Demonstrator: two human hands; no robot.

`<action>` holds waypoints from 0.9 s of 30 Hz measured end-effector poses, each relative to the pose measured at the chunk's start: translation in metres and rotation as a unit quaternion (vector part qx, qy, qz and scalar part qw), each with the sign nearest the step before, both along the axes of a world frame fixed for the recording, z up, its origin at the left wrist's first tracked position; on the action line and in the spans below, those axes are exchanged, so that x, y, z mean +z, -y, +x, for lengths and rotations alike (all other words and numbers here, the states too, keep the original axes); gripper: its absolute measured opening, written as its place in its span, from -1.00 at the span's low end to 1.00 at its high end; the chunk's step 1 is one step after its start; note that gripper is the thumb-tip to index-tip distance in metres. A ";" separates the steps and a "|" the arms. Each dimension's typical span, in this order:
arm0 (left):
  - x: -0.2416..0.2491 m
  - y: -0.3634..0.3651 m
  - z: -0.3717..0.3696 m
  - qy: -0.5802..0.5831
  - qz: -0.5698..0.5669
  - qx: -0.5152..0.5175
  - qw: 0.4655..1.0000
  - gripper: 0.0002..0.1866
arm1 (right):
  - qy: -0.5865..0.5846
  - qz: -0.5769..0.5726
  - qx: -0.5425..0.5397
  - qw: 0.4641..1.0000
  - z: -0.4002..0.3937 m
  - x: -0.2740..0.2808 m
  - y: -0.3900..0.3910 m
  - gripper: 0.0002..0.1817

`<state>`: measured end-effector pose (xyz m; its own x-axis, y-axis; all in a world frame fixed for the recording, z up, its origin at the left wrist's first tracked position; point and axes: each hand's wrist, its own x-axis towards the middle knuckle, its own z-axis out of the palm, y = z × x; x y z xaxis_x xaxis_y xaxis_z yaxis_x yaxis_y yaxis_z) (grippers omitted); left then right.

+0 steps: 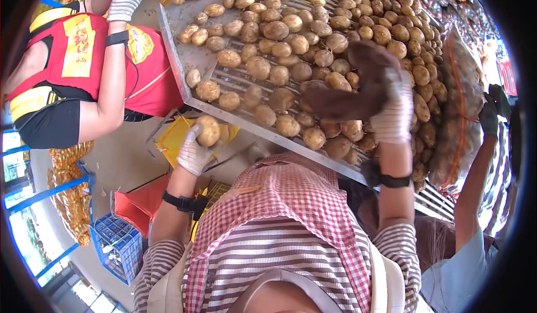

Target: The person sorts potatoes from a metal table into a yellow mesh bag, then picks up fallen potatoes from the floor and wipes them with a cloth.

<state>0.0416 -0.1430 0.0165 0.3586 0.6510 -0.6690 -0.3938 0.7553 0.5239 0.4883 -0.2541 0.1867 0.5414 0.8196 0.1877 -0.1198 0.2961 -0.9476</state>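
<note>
My left hand point(194, 151), in a white striped glove, is closed on a potato point(208, 131) just off the near edge of the metal sorting table point(268, 137). Over the potato heap point(324, 58) reaches my right hand point(383, 92). Its glove looks white and striped at the wrist and dark brown over the fingers. Motion blurs it, but thumb and fingers show apart with no potato visible between them. Potatoes point(288, 126) lie around and beneath that hand, and several spread across the slatted surface toward the left.
At the left, a co-worker in a red apron point(151, 78) raises a gloved hand point(131, 0). A filled net sack point(461, 112) stands at the right, beside another person's dark-gloved hand point(489, 117). Below left are a blue crate point(116, 246) and a red chair point(140, 204).
</note>
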 end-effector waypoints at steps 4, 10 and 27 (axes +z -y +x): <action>-0.046 -0.010 -0.066 -0.205 0.014 0.045 0.978 -0.31 | 0.028 0.089 -0.231 0.969 0.062 0.074 0.053 -0.47; -0.080 -0.031 -0.058 -0.614 0.365 -0.107 0.692 -0.29 | 0.359 0.031 -0.361 0.860 0.111 0.075 0.068 -0.51; 0.045 -0.022 0.375 -0.288 0.695 -0.532 0.389 -0.31 | 0.382 -0.265 -0.251 0.849 0.163 -0.098 0.014 -0.43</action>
<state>0.4169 -0.1213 0.0612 0.9708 0.2162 -0.1042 0.2393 -0.8396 0.4876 0.6510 -0.2679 0.0888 0.7335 0.6010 0.3176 0.6050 -0.3642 -0.7081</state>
